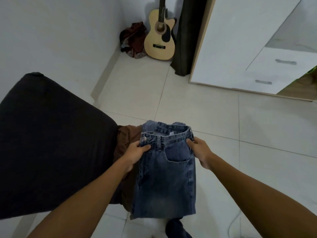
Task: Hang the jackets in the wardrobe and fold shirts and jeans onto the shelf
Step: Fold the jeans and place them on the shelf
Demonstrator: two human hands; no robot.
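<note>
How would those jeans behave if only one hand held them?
The jeans would likely flop and unfold: they hang limp below the left hand and right hand. The thick denim probably feels fairly heavy, though not slippery.

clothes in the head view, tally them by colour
blue: 1, the jeans gripped at the waistband by the left hand and right hand
brown: 1, the brown garment
dark red: 1, the heap beside the guitar
total: 3

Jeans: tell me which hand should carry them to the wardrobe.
Right, probably. The right hand pinches the jeans on the side toward the wardrobe, over open floor. The left hand grips the button side, beside the dark bed.
</note>
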